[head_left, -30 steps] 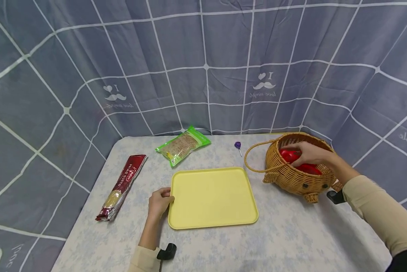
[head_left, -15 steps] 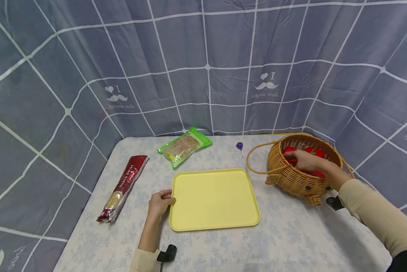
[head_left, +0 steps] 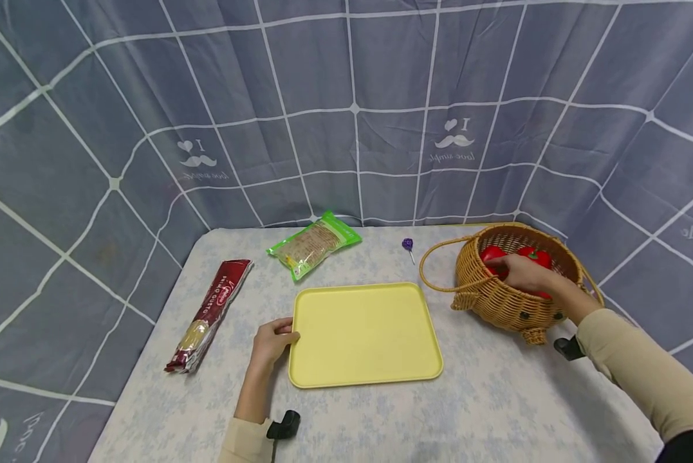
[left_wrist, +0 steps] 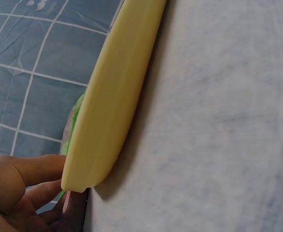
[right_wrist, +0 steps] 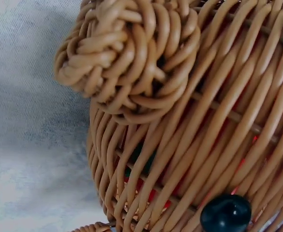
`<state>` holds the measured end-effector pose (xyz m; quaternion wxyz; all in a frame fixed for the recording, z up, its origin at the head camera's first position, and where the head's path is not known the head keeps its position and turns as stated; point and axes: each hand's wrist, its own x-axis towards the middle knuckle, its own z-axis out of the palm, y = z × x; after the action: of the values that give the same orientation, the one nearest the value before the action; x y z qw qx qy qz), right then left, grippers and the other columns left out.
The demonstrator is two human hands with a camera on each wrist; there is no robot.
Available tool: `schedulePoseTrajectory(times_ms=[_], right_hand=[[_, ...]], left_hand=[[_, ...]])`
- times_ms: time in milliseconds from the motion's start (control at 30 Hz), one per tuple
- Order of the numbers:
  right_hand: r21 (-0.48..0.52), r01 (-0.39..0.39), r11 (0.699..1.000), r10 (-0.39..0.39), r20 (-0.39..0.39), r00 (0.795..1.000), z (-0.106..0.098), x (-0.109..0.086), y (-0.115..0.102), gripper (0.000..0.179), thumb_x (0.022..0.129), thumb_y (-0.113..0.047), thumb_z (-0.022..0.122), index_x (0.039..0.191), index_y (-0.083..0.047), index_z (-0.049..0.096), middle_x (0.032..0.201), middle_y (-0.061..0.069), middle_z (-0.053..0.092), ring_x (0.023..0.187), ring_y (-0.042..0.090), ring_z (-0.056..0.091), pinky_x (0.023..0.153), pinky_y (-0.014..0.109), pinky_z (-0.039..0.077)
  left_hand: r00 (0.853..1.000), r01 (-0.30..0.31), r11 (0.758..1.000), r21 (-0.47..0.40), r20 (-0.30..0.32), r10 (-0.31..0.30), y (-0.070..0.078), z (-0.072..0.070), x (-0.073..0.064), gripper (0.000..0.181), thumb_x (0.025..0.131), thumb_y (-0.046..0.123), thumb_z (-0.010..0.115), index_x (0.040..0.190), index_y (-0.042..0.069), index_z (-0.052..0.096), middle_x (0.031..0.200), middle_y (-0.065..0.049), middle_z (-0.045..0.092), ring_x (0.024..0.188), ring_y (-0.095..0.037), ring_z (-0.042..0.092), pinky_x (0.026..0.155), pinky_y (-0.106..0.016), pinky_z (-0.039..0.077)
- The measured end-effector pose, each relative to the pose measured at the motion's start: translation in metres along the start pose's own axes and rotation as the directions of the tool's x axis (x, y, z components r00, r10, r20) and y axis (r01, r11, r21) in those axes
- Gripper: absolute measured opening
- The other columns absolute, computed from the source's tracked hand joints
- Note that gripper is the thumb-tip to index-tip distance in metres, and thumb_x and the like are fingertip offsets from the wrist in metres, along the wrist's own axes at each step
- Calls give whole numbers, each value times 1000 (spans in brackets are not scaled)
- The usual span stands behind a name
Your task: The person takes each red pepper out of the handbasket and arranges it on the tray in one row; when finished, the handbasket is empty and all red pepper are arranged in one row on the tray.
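Observation:
My left hand [head_left: 269, 342] pinches the left edge of a yellow tray [head_left: 366, 334], thumb on the rim. In the left wrist view, the fingers hold the corner of the tray [left_wrist: 112, 96] from below and the side. At the right, my right hand [head_left: 522, 272] reaches into a wicker basket [head_left: 485, 305] shaped like an animal. It touches red, glossy vegetables, one with a green stem [head_left: 536, 256]; its fingertips are hidden among them, so their grip does not show. The right wrist view has only the woven basket wall [right_wrist: 219, 125], with red showing through.
A dark red pasta packet [head_left: 210, 315] lies at the left. Behind the tray lies a green-edged clear bag of brown food [head_left: 314, 245], and a purple lollipop [head_left: 407, 244] lies to its right. The basket's loop handle [head_left: 439, 286] leans toward the tray.
My right hand has moved down and slightly left inside the basket, uncovering the stemmed red vegetable on its right. My left hand keeps its place on the tray edge.

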<state>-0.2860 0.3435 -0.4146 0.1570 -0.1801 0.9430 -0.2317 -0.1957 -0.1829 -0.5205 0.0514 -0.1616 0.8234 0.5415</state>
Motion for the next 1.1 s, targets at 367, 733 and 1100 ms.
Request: schedulePoseTrajectory(times_ms=[367,733,1100], right_hand=[[-32,-65,997,58,-172,983,-28,-16,-4,79,78,-33,81,139,4,49,131,30,56,105,31,57,77,30,47],[58,-120,991,129,-183,975,-49,-30,-18,84,79,-39,79,144,0,43,137,30,50,121,42,49,94,48,46],[195,-128,972,172,-226,959,-84,-45,-55,78,83,-34,76,148,-9,41,141,22,52,105,-7,56,77,7,43]], left_hand=[[998,-6,1000,-25,57,7,0,-5,4,44,81,-3,69,124,-7,62,98,-16,67,79,-10,59,67,-20,48],[999,29,999,-38,24,-28,-1,-9,1,40,80,1,71,119,-8,65,96,-14,69,77,-8,59,66,-18,48],[997,47,998,-50,56,-44,1,-3,2,40,82,1,70,121,-6,63,100,-14,67,83,-14,61,69,-20,50]])
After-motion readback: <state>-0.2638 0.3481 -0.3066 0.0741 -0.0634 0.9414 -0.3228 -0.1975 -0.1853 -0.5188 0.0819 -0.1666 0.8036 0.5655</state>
